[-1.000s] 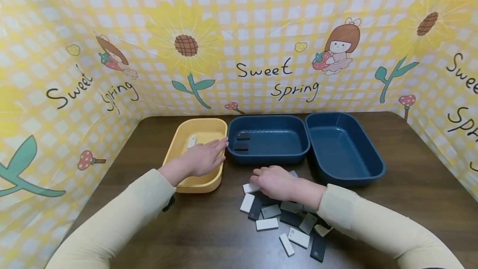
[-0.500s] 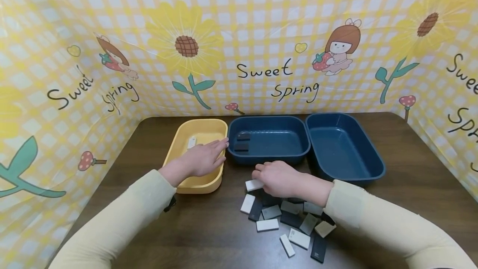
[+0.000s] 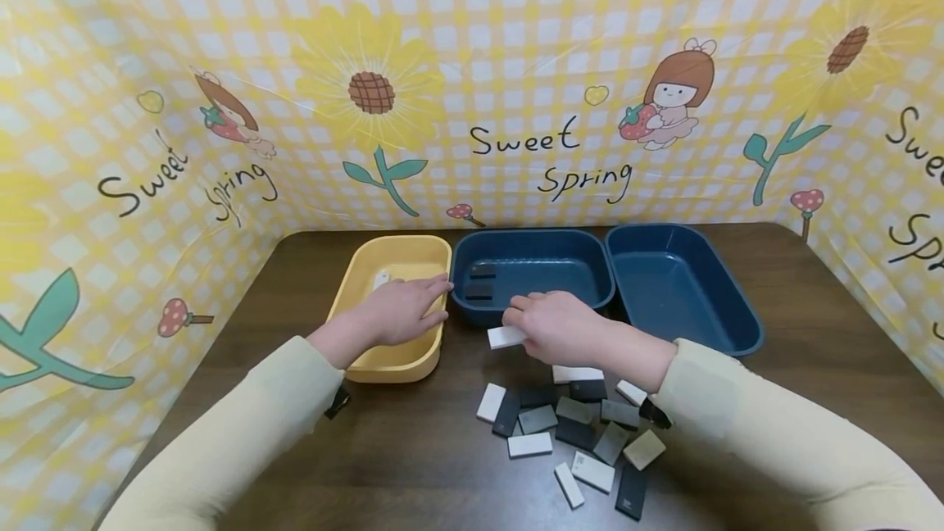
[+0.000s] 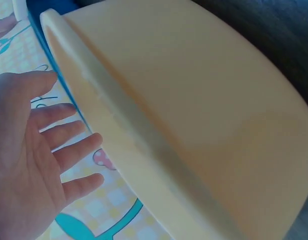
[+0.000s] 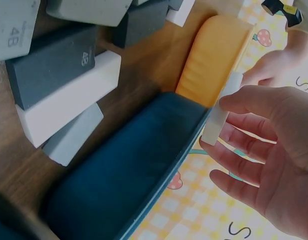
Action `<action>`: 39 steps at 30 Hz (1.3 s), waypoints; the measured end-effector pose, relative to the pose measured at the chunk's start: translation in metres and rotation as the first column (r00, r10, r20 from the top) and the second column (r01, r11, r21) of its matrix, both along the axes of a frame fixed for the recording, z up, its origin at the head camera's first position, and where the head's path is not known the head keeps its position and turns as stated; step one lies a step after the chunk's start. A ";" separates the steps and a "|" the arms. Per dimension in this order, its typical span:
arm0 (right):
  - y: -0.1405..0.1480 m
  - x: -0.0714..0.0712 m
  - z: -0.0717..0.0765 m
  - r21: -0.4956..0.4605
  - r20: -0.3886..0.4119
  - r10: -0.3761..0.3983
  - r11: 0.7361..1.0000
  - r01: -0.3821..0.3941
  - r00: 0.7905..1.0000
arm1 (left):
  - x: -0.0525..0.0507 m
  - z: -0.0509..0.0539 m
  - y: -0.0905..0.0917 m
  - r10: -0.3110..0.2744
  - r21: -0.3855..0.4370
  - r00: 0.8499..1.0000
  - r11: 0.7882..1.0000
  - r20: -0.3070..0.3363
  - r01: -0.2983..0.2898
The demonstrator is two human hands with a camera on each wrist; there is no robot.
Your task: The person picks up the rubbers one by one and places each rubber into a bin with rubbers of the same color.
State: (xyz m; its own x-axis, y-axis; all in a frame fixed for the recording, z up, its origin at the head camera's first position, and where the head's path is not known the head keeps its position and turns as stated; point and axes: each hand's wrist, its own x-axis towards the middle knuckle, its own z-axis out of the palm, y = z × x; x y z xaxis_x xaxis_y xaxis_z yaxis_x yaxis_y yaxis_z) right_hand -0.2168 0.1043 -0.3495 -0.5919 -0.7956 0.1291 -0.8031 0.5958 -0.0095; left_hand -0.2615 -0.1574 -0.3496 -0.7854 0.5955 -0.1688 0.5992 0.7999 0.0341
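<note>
While the left hand (image 3: 397, 311) hangs palm-down over the yellow tray (image 3: 403, 372), fingers apart, the right hand (image 3: 562, 328) pinches a white eraser (image 3: 505, 338) between thumb and fingers near the middle blue tray (image 3: 542, 279). Only the right wrist view shows 4B printed on a grey eraser (image 5: 12, 27).

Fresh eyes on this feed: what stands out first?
Probably the yellow-checked backdrop behind the table. Next, the right hand pinching a white block near the middle blue tray, and the left hand over the yellow tray. Scattered blocks lie nearer the camera.
</note>
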 end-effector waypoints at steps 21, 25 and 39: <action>-0.046 -0.019 0.019 -0.062 0.016 -0.097 0.993 0.098 0.995 | 0.003 0.004 -0.101 0.337 0.027 0.941 0.941 0.022 -0.338; -0.071 -0.018 0.014 -0.118 -0.027 -0.065 0.991 0.061 0.998 | 0.003 -0.005 -0.107 0.451 -0.031 0.877 0.891 0.166 -0.453; -0.160 -0.051 -0.033 -0.007 0.167 -0.151 0.988 0.155 0.974 | 0.010 -0.033 -0.106 0.477 0.055 0.879 0.878 0.000 -0.476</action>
State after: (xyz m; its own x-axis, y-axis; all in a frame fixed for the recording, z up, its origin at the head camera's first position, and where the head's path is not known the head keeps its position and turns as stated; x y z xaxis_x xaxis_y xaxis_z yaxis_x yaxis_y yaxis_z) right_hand -0.2681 -0.0558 -0.3821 -0.7209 -0.6922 0.0341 -0.6887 0.7099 -0.1477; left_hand -0.2516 -0.2631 -0.3829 -0.9784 0.1561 -0.1357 0.1464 0.9861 0.0784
